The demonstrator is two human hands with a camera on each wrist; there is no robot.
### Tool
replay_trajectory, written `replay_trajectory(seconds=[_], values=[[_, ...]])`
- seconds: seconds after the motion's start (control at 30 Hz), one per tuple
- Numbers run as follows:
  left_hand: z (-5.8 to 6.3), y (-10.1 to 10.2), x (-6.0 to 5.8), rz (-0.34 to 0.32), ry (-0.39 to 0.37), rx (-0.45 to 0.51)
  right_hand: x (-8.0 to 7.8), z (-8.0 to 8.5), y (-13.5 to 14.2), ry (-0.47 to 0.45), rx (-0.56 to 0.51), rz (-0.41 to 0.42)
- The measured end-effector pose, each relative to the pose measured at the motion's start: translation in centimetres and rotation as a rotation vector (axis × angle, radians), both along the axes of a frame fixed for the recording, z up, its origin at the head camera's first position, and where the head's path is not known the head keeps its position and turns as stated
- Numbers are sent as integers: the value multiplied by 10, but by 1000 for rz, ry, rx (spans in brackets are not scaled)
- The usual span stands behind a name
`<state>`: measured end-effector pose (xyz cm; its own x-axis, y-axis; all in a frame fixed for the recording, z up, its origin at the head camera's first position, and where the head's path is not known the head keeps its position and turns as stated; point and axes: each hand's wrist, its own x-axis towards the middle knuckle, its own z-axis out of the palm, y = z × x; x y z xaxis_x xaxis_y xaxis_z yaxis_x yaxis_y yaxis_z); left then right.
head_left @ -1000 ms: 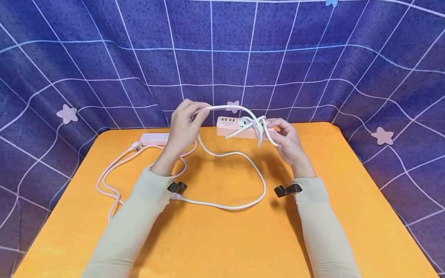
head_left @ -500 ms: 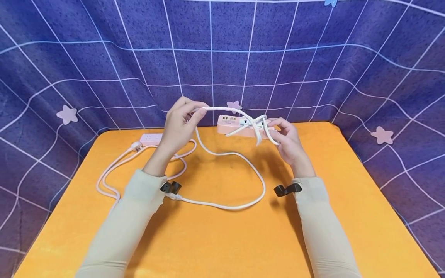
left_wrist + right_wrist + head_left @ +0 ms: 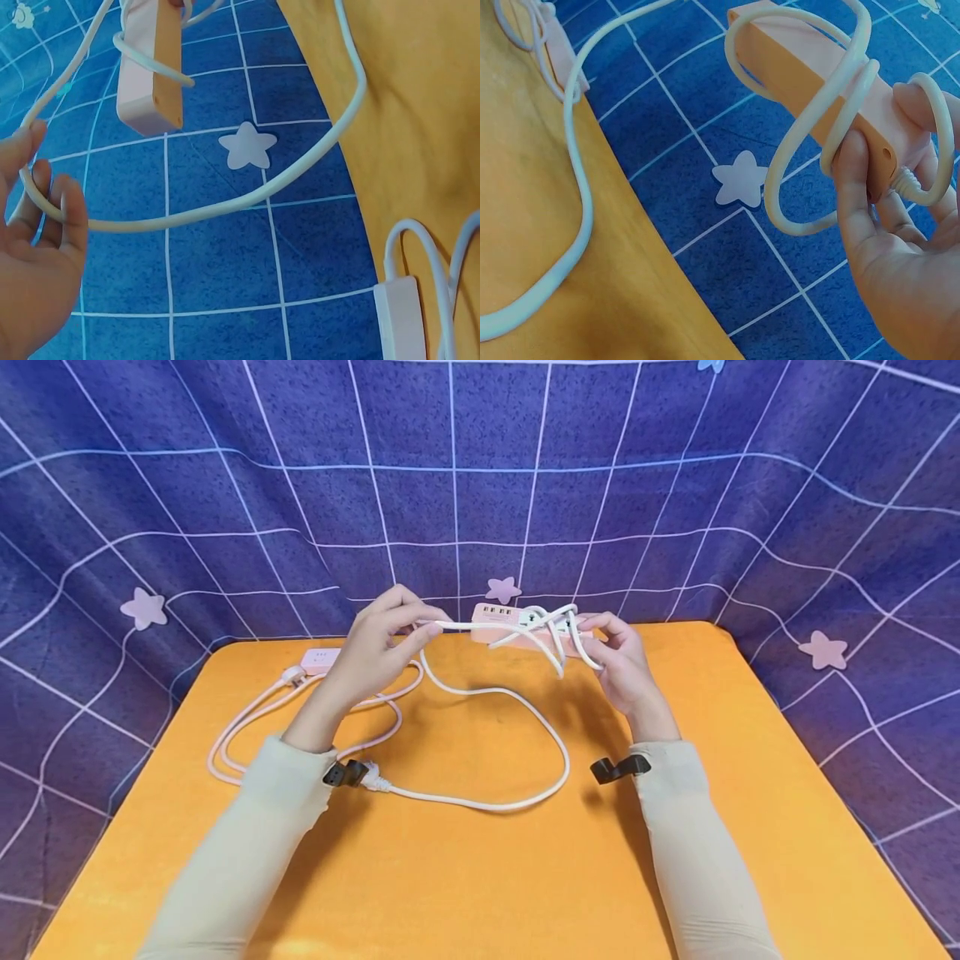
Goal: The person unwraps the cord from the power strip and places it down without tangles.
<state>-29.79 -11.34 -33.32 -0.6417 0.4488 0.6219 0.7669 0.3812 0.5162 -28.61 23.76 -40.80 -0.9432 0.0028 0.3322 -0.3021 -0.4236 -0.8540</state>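
My right hand (image 3: 628,672) grips one end of a pink power strip (image 3: 487,630), holding it raised near the back of the table. Loops of the strip's white cord (image 3: 467,626) wrap loosely around its body; the right wrist view shows the cord leaving the held end through a ribbed collar (image 3: 906,184). To the left of the strip, my left hand (image 3: 384,643) pinches the cord between thumb and fingers. From there the cord drops and curves over the table to a white plug (image 3: 372,777) beside my left wrist. The left wrist view shows the cord crossing the fingers (image 3: 73,217).
A second pink power strip (image 3: 318,660) lies at the back left, partly hidden by my left hand and arm. Its pink cord (image 3: 225,735) and plug (image 3: 294,675) lie beside it. Behind the orange-covered table (image 3: 480,885) hangs a blue grid curtain (image 3: 480,502).
My left hand has moved left and lower, pulling the cord between the hands straighter. It now crosses in front of the strip rather than arching above. The right hand barely moved.
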Motion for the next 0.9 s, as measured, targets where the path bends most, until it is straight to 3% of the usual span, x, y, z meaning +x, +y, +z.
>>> replay_trajectory(seconds=[0.37,0.9], values=[[-9,-17,17,-123,57,-138,-2,-1,1,-11,-10,8],[-29,-23,37,-275,15,-375,0,-1,1,-31,1,-7]])
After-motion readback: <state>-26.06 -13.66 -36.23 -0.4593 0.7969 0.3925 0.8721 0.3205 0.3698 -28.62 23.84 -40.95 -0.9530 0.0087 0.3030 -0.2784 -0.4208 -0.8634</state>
